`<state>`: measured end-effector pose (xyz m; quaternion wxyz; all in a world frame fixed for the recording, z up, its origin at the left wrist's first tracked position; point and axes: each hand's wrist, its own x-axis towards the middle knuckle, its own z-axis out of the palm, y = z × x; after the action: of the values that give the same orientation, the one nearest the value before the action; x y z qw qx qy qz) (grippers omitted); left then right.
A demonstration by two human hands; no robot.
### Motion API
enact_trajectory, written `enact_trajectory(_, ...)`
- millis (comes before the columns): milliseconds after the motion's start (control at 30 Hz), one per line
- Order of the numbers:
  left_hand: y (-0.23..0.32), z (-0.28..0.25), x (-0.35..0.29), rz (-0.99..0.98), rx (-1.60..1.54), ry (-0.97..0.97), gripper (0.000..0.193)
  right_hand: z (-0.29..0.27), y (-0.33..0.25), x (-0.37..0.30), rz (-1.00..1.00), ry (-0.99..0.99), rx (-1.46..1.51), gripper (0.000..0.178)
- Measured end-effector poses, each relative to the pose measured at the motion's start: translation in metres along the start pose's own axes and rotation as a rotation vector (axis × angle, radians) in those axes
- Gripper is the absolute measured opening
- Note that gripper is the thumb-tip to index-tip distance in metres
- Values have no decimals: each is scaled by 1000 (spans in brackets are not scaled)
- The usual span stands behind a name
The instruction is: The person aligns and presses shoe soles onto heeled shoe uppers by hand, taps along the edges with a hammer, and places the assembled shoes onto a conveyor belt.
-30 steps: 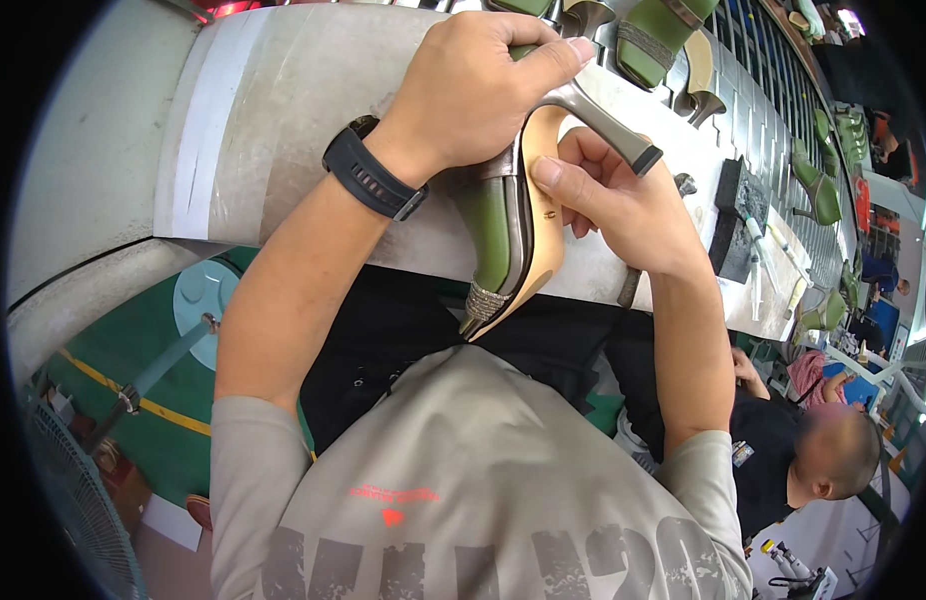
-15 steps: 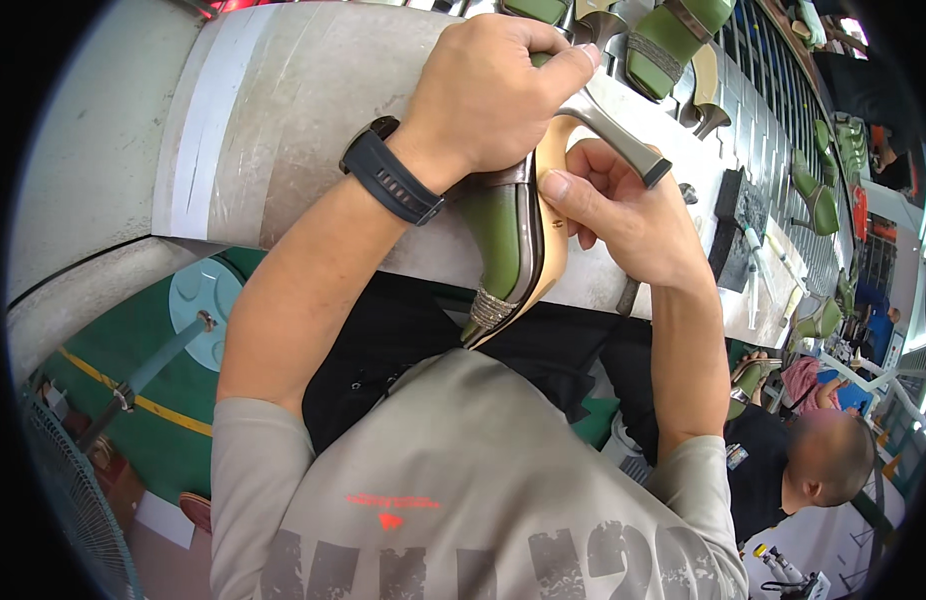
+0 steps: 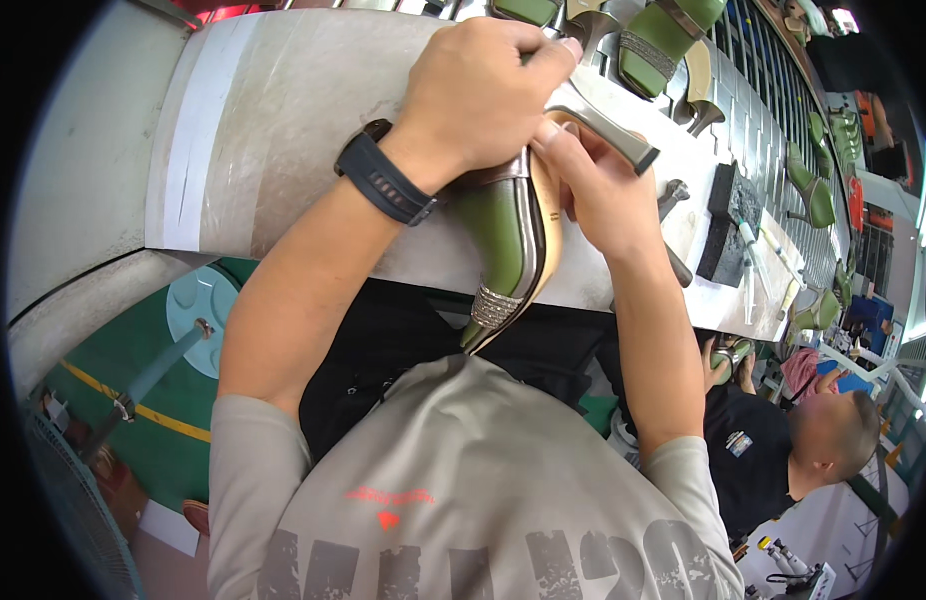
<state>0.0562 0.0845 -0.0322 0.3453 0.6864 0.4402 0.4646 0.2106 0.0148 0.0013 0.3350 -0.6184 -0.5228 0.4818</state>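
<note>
A green high-heeled shoe (image 3: 493, 235) is tilted sole-side toward the right, its sparkly-banded toe pointing down toward my shirt. My left hand (image 3: 478, 100) is closed around its back part, near the base of the grey heel (image 3: 608, 130), which juts out to the right. My right hand (image 3: 605, 190) grips the tan sole at the arch, thumb on it and close to the left hand's fingers. Part of the right fingers is hidden behind the heel and sole. Under both hands lies the pale worktable (image 3: 303, 130).
Green shoes (image 3: 651, 60) stand on the slatted conveyor beyond the table. Right of my hands lie a metal-headed tool (image 3: 673, 197), a black block (image 3: 728, 225) and slim white tubes (image 3: 751, 265). A co-worker (image 3: 758, 450) sits at the right, holding a green shoe.
My right hand has slid up and left along the sole, closer to my left hand. The metal-headed tool now shows more beside it. The shoe keeps about the same pose.
</note>
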Motion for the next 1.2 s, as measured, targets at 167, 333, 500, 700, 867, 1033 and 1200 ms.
enact_trajectory(167,-15,-33,-13,-54,-346,34,41,10,-9,8,-211,0,-75,40)
enact_trajectory(333,-1,-65,-97,89,-69,243,58,-18,-31,-18,-644,-50,-708,43)
enact_trajectory(500,25,-57,-132,312,234,-32,81,-22,-5,-33,-820,-36,-717,56)
enact_trajectory(700,31,-56,-130,290,321,-146,77,-19,9,-31,-888,-2,-732,60)
enact_trajectory(867,30,-50,-134,296,340,-118,77,-22,11,-33,-882,-24,-659,45)
enact_trajectory(1033,23,-42,-137,351,440,-139,77,-24,16,-37,-854,-51,-648,31)
enact_trajectory(1200,18,-49,-115,199,300,-328,84,-40,22,-28,-966,-120,-786,29)
